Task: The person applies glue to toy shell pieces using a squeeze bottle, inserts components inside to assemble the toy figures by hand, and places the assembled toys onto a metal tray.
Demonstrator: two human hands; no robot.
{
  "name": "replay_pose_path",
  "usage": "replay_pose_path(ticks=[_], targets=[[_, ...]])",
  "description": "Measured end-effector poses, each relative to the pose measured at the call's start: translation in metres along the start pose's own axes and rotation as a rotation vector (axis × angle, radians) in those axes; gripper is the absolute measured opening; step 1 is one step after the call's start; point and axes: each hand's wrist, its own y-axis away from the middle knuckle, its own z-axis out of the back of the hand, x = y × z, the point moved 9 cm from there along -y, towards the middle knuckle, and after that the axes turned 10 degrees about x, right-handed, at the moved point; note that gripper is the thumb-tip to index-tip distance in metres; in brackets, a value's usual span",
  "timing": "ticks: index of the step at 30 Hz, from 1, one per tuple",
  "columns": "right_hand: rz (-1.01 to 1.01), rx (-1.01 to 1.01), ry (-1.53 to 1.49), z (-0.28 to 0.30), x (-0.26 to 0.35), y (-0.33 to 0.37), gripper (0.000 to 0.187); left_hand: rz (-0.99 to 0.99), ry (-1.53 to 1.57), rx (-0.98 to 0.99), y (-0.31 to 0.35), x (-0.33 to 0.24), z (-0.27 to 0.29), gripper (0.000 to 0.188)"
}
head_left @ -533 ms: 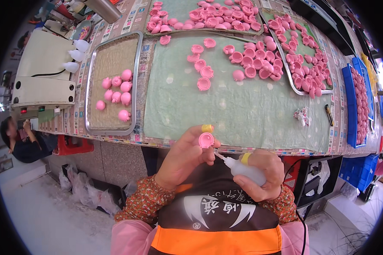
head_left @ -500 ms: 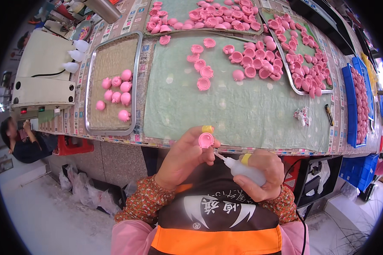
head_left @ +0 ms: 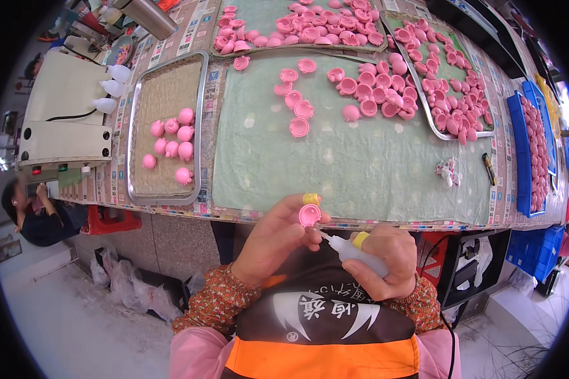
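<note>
Between its thumb and fingers, my left hand (head_left: 275, 235) holds a pink hollow half-shell (head_left: 309, 215), its open side facing up. My right hand (head_left: 385, 258) is wrapped round a translucent white squeeze bottle (head_left: 358, 254). The bottle's thin nozzle points left, its tip close to the lower edge of the half-shell; whether they touch I cannot tell. Yellow tape is wound round a finger of each hand. Beyond my hands a short row of pink half-shells (head_left: 299, 127) lies on the green cloth (head_left: 360, 167), with a cluster of more shells (head_left: 379, 95) to its right.
A metal tray (head_left: 202, 126) at left bears several round pink pieces (head_left: 186, 150). Trays of pink shells (head_left: 319, 31) stand at the back and right. A crumpled tissue (head_left: 447, 172), a marker (head_left: 489, 168) and a blue crate (head_left: 523, 158) are rightward. Left stands a white machine (head_left: 60, 136).
My hands keep the half-shell and bottle close together, with the shell a little lower and further right. The view has shifted slightly.
</note>
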Motion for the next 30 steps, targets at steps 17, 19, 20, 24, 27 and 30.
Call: replay_pose_path(ticks=[17, 19, 20, 24, 27, 30], targets=[[0.011, -0.020, 0.017, -0.002, 0.000, -0.002, 0.028, 0.011, 0.028, -0.001, 0.001, 0.005, -0.002, 0.046], [0.009, -0.021, 0.018, -0.002, 0.000, -0.001, 0.027, 0.025, 0.031, -0.004, 0.002, 0.006, -0.002, 0.047], [0.004, -0.030, 0.008, -0.003, -0.001, 0.000, 0.028, 0.039, 0.034, -0.009, 0.003, 0.008, -0.002, 0.048], [-0.028, -0.023, -0.042, -0.002, -0.007, 0.002, 0.029, 0.059, 0.075, -0.005, 0.005, 0.010, -0.005, 0.048], [-0.152, -0.031, -0.083, -0.001, -0.017, 0.010, 0.031, 0.075, 0.117, -0.018, 0.008, 0.013, -0.004, 0.048], [-0.285, -0.048, -0.228, 0.003, -0.026, 0.016, 0.034, 0.103, 0.175, -0.013, 0.012, 0.015, -0.005, 0.049]])
